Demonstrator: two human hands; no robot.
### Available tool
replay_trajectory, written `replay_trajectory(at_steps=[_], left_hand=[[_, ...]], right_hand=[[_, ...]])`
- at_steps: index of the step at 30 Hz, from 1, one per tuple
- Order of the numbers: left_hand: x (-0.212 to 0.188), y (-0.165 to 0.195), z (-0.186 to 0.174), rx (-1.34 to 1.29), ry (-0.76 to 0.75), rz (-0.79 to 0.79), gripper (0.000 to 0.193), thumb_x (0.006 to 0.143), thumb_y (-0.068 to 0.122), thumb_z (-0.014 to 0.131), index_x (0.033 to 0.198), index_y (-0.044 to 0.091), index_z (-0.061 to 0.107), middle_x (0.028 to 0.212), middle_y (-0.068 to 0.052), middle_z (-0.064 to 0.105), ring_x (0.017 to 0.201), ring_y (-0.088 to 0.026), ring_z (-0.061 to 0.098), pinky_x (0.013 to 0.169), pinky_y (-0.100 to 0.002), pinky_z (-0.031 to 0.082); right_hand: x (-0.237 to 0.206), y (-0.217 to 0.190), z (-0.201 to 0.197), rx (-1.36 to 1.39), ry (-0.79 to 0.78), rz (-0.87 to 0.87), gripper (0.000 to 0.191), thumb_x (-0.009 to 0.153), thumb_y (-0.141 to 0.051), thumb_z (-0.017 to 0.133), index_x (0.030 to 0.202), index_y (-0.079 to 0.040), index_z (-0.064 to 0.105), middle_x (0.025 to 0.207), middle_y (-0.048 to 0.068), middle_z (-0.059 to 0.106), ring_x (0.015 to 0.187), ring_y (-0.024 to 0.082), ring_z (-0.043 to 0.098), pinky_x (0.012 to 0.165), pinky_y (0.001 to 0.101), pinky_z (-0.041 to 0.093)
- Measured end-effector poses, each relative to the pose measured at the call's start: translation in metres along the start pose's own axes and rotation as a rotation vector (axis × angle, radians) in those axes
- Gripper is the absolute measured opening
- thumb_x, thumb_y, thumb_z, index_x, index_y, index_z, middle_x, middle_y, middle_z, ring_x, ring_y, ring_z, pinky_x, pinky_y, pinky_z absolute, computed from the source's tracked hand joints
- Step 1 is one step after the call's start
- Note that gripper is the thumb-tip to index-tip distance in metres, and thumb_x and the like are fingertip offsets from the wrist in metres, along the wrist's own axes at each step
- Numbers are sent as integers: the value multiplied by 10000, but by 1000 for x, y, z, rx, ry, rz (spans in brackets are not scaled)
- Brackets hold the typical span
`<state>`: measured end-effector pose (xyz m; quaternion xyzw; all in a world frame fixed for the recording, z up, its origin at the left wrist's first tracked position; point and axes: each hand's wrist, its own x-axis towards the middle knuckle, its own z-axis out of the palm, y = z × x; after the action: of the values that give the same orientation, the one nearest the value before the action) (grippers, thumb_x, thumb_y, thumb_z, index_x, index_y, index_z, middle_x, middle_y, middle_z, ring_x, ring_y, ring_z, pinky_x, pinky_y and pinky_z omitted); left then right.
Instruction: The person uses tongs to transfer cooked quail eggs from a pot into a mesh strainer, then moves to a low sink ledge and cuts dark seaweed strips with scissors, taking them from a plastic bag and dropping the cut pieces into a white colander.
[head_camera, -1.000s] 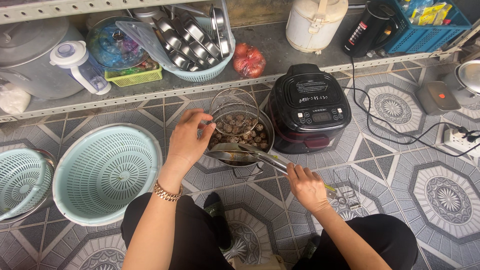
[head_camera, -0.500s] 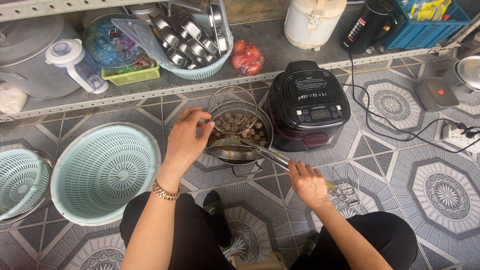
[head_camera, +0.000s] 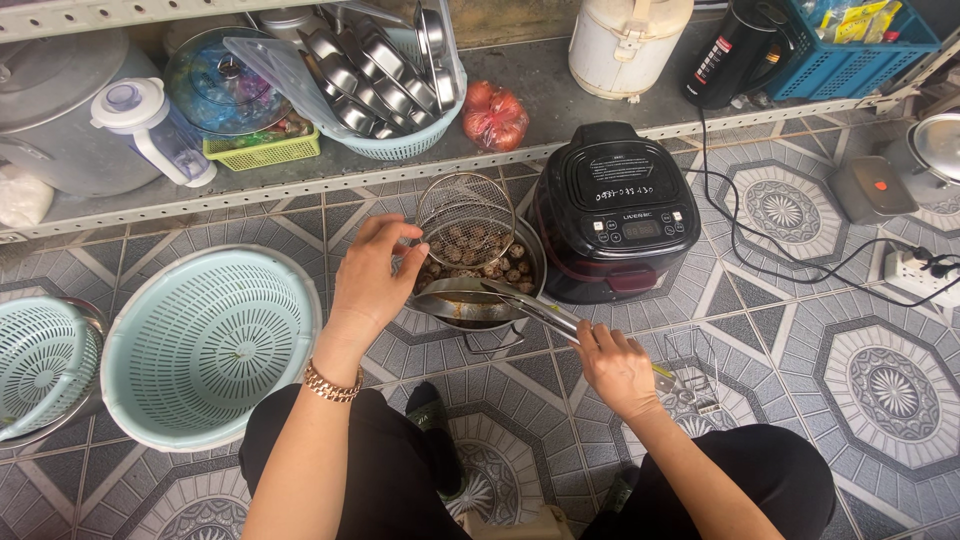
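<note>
— What are the hands doing at centre frame?
— The left hand (head_camera: 372, 275) is gripping the rim of one metal pot (head_camera: 480, 290) of brown balls; the right hand (head_camera: 615, 365) is closing around one pair of tongs (head_camera: 535, 310) reaching in.
— Baskets?
— Two pale green baskets (head_camera: 205, 345) are sitting lower left.

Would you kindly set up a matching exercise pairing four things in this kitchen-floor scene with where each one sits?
Things:
1. metal tongs
2. round wire rack
3. pale green colander
4. red bag of produce

Places:
A. on the low shelf, beside the basket of metal dishes
B. on the floor at the person's left
C. in the right hand, reaching into the pot
D. tilted up over the pot, at the left hand

Pairs: 1-C, 2-D, 3-B, 4-A
</note>
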<state>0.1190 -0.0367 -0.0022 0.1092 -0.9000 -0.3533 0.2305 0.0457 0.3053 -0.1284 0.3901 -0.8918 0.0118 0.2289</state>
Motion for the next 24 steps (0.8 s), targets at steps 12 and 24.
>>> replay_trajectory(at_steps=[12, 24], left_hand=[[0, 1, -2, 27, -11, -19, 180, 922, 230, 715, 1060, 114, 707, 1266, -58, 638, 902, -178, 732, 807, -391, 565], [4, 5, 0, 30, -2, -5, 176, 919, 230, 720, 1052, 115, 709, 1264, -55, 643, 875, -180, 733, 792, -395, 561]], right_hand=[[1, 0, 1, -4, -29, 0, 360, 926, -320, 689, 1151, -40, 660, 810, 28, 642, 640, 166, 661, 549, 310, 555], [4, 6, -2, -1, -3, -8, 355, 918, -309, 684, 1151, -42, 658, 825, 38, 646, 646, 174, 666, 553, 314, 555]])
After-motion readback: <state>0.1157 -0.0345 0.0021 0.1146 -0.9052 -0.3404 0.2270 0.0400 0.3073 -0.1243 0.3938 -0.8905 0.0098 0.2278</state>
